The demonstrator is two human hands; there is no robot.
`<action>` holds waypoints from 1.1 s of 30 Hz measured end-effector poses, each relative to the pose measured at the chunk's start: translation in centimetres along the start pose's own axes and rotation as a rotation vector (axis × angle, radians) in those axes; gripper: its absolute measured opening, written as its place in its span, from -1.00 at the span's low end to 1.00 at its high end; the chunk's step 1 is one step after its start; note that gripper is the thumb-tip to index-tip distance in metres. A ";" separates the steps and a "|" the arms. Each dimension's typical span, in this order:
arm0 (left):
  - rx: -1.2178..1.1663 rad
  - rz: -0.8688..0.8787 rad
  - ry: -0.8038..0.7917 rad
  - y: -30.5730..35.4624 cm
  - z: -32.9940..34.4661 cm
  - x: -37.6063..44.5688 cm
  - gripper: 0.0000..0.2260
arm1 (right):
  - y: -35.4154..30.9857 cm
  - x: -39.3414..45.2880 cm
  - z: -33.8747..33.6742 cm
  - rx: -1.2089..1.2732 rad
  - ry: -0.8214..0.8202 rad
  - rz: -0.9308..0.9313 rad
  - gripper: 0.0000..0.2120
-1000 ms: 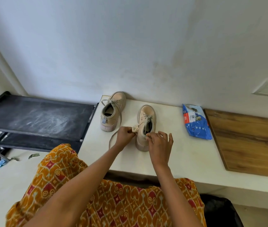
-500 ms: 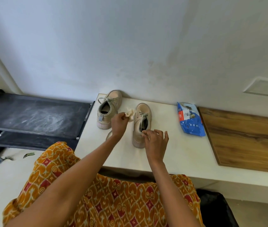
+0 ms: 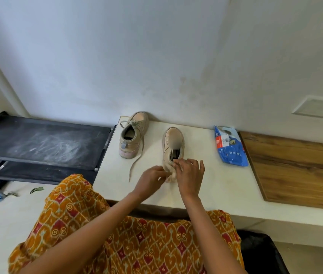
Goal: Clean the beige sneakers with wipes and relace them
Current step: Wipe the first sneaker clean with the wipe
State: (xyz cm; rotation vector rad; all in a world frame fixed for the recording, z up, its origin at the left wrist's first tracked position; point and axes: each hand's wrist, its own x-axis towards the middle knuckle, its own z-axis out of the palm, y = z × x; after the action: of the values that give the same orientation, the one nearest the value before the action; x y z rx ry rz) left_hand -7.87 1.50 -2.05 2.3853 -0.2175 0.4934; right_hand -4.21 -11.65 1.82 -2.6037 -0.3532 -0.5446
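Two beige sneakers stand on a white ledge (image 3: 206, 186), toes to the wall. The left sneaker (image 3: 132, 135) is laced, one lace trailing toward me. The right sneaker (image 3: 173, 144) has its heel between my hands. My left hand (image 3: 151, 177) holds a crumpled whitish wipe (image 3: 171, 176) against the heel. My right hand (image 3: 189, 172) grips the heel collar, its fingers curled over the rim. The heel itself is mostly hidden. A blue pack of wipes (image 3: 229, 148) lies to the right of the shoes.
A wooden board (image 3: 298, 167) covers the ledge's right part. A black dusty shoe rack (image 3: 42, 143) stands left of the ledge. The wall rises right behind the shoes. A black bin bag (image 3: 261, 254) sits below the ledge at right.
My left hand has brought the wipe from beside the right sneaker's opening down to its heel. My right hand stays on the heel. The camera has shifted a little.
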 end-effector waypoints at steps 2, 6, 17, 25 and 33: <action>-0.173 -0.158 0.151 0.5 0.8 -0.1 -0.91 | 0.0 0.0 -0.1 0.013 -0.007 0.009 -0.85; -0.481 -0.798 0.628 -0.7 0.7 2.7 -0.92 | 0.2 0.0 -0.1 0.021 -0.036 0.016 -0.85; -0.291 -0.712 0.227 -1.6 2.4 3.3 -0.85 | 0.1 0.0 0.2 0.040 -0.014 0.041 -0.86; -0.272 -0.558 0.223 0.2 2.6 -0.9 -0.93 | 0.0 -0.1 0.1 0.028 -0.013 0.042 -0.84; -0.262 -0.764 0.221 -0.7 1.5 3.2 -0.87 | 0.1 0.0 0.4 0.028 -0.013 0.045 -0.84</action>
State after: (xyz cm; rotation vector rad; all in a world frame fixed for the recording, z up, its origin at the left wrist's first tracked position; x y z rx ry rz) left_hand -4.33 0.96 -2.20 1.9403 0.6665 0.3245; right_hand -4.04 -11.60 1.49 -2.5829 -0.3031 -0.5045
